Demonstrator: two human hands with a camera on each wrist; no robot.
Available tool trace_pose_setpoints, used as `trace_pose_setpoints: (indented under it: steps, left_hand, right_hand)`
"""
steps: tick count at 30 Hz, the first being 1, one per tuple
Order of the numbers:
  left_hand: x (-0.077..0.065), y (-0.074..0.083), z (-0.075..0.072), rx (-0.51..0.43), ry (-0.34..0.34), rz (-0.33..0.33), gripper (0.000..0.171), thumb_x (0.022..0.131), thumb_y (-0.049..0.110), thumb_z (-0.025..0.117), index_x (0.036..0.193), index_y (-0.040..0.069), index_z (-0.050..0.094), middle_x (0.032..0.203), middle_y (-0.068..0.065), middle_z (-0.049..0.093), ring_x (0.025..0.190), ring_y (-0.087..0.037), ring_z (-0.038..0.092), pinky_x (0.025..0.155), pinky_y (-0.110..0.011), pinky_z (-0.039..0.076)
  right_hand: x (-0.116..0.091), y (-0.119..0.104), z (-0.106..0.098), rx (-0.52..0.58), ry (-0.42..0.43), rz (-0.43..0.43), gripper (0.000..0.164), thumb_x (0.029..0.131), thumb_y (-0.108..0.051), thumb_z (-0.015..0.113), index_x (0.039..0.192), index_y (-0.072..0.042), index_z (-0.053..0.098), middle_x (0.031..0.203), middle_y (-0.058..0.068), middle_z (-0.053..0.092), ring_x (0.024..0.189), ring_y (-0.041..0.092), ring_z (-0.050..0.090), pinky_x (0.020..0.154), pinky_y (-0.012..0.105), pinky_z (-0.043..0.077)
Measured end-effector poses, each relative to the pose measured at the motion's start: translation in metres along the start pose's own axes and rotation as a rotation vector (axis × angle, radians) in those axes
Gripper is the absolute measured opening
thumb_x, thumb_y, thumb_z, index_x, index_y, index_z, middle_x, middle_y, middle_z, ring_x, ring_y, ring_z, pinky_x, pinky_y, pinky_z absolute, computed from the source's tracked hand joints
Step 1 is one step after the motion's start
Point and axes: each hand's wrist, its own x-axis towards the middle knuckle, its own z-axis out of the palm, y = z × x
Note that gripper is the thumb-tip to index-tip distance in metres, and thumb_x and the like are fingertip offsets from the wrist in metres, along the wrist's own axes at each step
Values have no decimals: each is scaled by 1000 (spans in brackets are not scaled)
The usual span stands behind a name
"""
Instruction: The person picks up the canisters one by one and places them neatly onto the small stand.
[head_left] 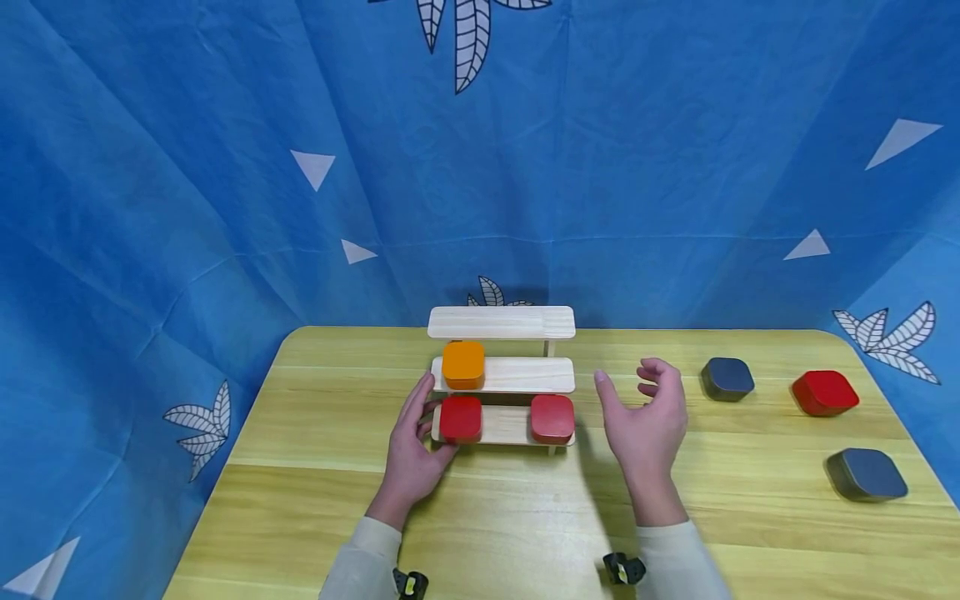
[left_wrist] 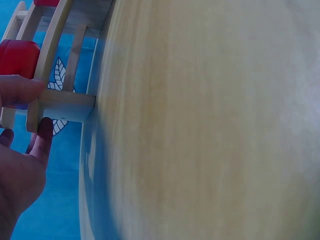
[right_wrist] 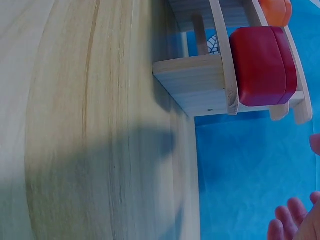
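Observation:
A three-tier wooden display rack (head_left: 501, 375) stands at the table's back edge. On its lowest shelf (left_wrist: 50, 45), a red rounded box (head_left: 461, 419) sits at the left and another red rounded box (right_wrist: 260, 67) at the right. An orange rounded box (head_left: 463, 365) rests at the left of the middle shelf. My left hand (head_left: 414, 454) grips the left end of the lowest shelf, thumb in front beside the red box, fingertips at the shelf's end. To the right of the rack, my right hand (head_left: 647, 425) hovers with loosely bent fingers and thumb apart, holding nothing.
Right of my right hand, a dark blue rounded box (head_left: 727, 379), a red box (head_left: 825, 392) and a second dark blue box (head_left: 867, 474) lie on the wooden table (head_left: 315, 467). A blue patterned cloth (head_left: 480, 183) hangs behind the table.

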Motion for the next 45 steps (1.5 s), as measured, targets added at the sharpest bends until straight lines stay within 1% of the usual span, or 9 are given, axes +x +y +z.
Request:
trace_pose_setpoints:
  steps: [4, 6, 9, 13, 16, 21, 25, 35, 45]
  left_hand:
    - [0, 0, 0, -14, -2, 9, 103, 73, -20, 77, 158, 16, 31, 161, 2, 26, 127, -29, 49, 102, -43, 47]
    - [0, 3, 0, -16, -1, 9, 102, 73, -21, 76, 157, 13, 31, 161, -2, 26, 128, -34, 48, 102, -47, 46]
    - [-1, 15, -1, -18, -8, 9, 99, 73, -23, 74, 157, 6, 30, 161, -9, 25, 128, -40, 47, 102, -51, 45]
    - [-3, 34, -3, -19, -20, 13, 94, 74, -23, 73, 155, -1, 30, 160, -15, 26, 127, -43, 47, 101, -52, 45]
    - [-4, 39, -4, -20, -23, 18, 93, 74, -23, 72, 154, -2, 30, 160, -16, 26, 126, -42, 48, 101, -53, 45]
    - [-4, 39, -4, -23, -16, 28, 94, 73, -23, 73, 154, -1, 31, 160, -16, 27, 126, -41, 48, 100, -54, 46]
    - [-4, 39, -4, -21, -18, 25, 93, 74, -23, 73, 155, 0, 31, 160, -14, 27, 126, -41, 48, 100, -53, 46]
    - [-4, 41, -4, -19, -19, 4, 94, 74, -22, 73, 155, 0, 30, 160, -14, 27, 127, -43, 47, 101, -54, 45]
    - [-4, 42, -4, -12, -13, 14, 94, 74, -21, 74, 155, 0, 31, 160, -14, 28, 126, -43, 48, 101, -54, 45]
  right_hand:
    - [0, 2, -1, -4, 0, 10, 54, 80, -23, 85, 119, 0, 57, 110, 12, 62, 96, 33, 59, 82, 47, 45]
    - [1, 3, -1, -9, -2, 17, 54, 80, -24, 85, 119, 0, 57, 111, 11, 61, 97, 33, 59, 83, 45, 44]
    - [2, 4, -3, -16, -5, 35, 55, 81, -26, 85, 121, 0, 56, 112, 12, 61, 98, 33, 58, 82, 43, 43]
    - [2, 6, -5, -27, -4, 59, 56, 81, -27, 84, 122, -2, 56, 113, 13, 61, 99, 34, 58, 81, 41, 43]
    - [2, 9, -6, -34, 0, 55, 55, 81, -25, 84, 121, -1, 56, 112, 13, 61, 99, 35, 58, 81, 41, 42]
    - [4, 13, -7, -40, 9, 41, 55, 80, -24, 84, 121, 0, 56, 111, 14, 61, 98, 35, 59, 81, 42, 42]
    - [5, 14, -9, -49, 16, 48, 55, 81, -24, 84, 121, 0, 56, 111, 14, 61, 98, 35, 59, 81, 42, 42]
    - [7, 20, -15, -77, 25, 78, 56, 82, -27, 83, 123, -1, 55, 114, 13, 60, 100, 33, 58, 83, 43, 42]
    - [8, 25, -21, -72, 27, 80, 58, 83, -29, 83, 125, -2, 55, 116, 14, 59, 103, 34, 57, 84, 46, 42]
